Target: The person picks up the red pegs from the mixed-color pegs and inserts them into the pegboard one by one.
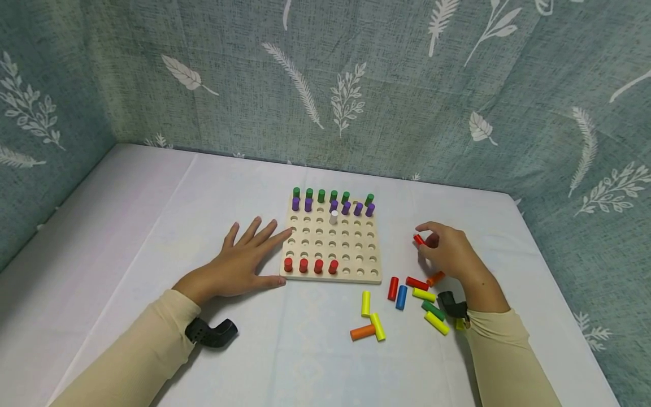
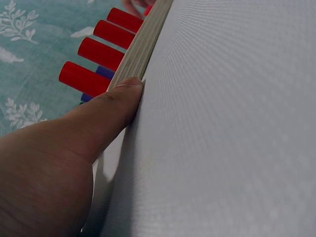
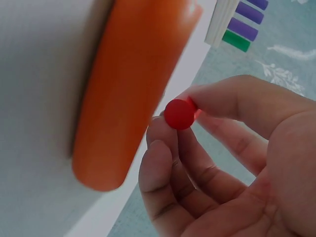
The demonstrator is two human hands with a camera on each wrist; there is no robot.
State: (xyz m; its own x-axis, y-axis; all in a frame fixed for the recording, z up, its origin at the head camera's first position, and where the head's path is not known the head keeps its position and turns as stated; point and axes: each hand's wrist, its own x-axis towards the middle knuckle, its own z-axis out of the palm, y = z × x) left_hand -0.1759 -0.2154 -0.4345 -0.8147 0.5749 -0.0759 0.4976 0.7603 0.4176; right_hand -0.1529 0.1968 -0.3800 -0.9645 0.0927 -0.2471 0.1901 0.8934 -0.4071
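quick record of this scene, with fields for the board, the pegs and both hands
board: pale wooden board with holes
back two rows: six green pegs, six purple pegs
third row: one white peg
front row: four red pegs
loose pegs: red, blue, yellow, orange, green, on the white tabletop
left hand: fingers spread, thumb touching the board's edge
right hand: pinches another red peg

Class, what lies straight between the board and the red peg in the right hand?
In the head view, only bare white table separates the board from the red peg in the right hand.
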